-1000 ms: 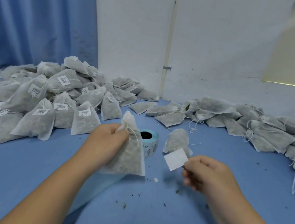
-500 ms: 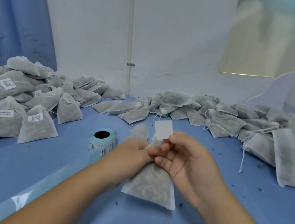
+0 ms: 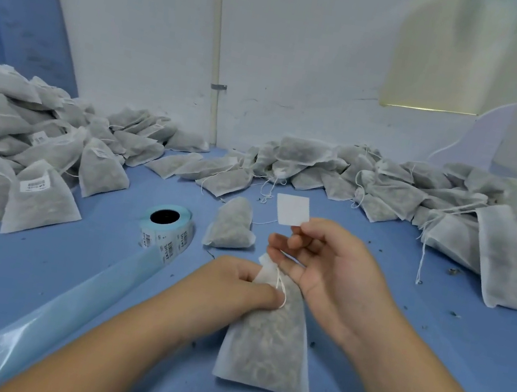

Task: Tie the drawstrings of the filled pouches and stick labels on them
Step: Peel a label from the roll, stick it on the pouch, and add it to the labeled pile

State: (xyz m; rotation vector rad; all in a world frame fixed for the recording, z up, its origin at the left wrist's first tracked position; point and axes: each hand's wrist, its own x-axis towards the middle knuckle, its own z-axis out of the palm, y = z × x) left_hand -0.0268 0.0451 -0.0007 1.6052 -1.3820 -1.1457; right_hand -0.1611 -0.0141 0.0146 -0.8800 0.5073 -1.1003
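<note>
Above the pouch (image 3: 266, 344), right fingers (image 3: 309, 229) pinch a white label (image 3: 292, 210).

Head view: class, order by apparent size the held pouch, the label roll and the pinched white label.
1. held pouch
2. label roll
3. white label
The pouch is nearest the camera, which enlarges it.
</note>
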